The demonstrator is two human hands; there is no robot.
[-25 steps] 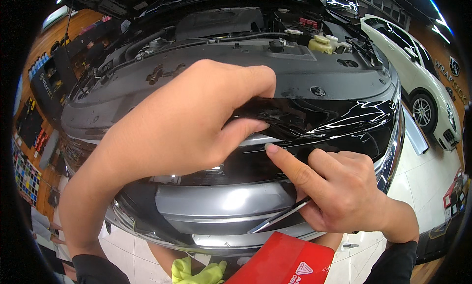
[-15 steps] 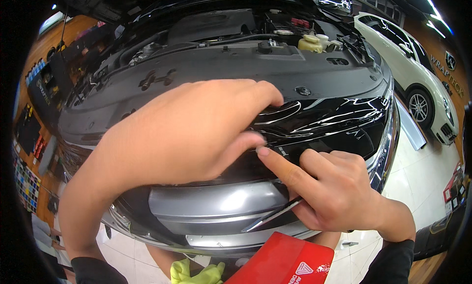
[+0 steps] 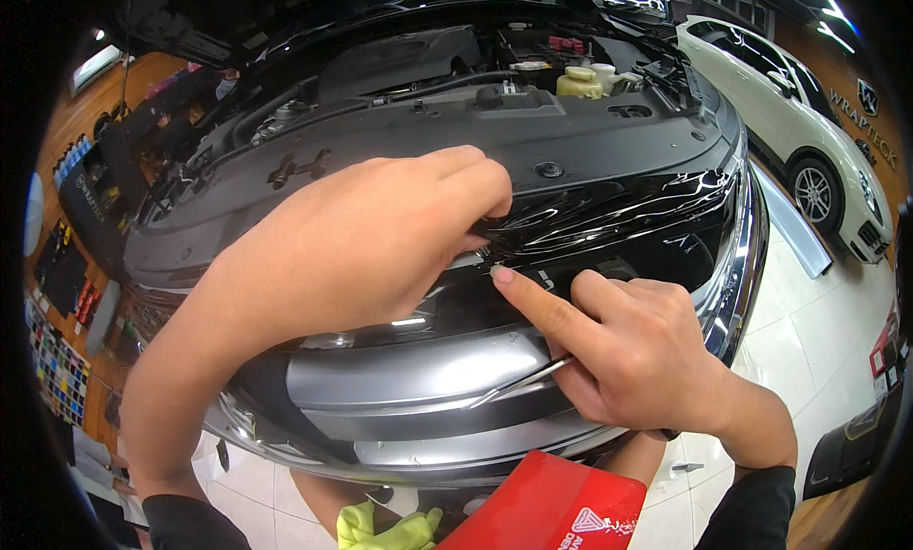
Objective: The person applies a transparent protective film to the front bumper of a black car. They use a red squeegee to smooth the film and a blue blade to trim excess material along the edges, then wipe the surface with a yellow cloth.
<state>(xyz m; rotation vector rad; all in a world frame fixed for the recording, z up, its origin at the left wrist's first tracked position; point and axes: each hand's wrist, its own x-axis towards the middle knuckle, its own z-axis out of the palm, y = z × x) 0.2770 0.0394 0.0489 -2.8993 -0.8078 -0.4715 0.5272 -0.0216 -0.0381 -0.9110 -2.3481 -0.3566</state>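
Glossy black film point(image 3: 618, 212) lies in wrinkles over the front panel of a dark car. My left hand point(image 3: 371, 236) arches over the panel with its thumb and fingers drawn together on the film; the exact pinch point is partly hidden by the hand. Just below and right of that thumb, the outstretched index fingertip of my right hand point(image 3: 628, 345) touches the black surface. The other fingers of this hand curl round a slim silver pen-like tool point(image 3: 518, 385), its pointed end directed down and left. Beneath both hands runs a satin silver section point(image 3: 418, 371) of the car's front.
The engine bay point(image 3: 399, 65) is exposed under the raised hood. A red printed panel point(image 3: 533, 502) and a yellow-green glove or cloth point(image 3: 385, 528) are close to me, low down. To the right stands a white car point(image 3: 761, 93), with a silver strip point(image 3: 789, 222) on the tiled floor.
My view has shifted slightly. My left thumb has drawn in toward its index finger, leaving a gap to my right fingertip. The right hand has risen a little, still holding the tool.
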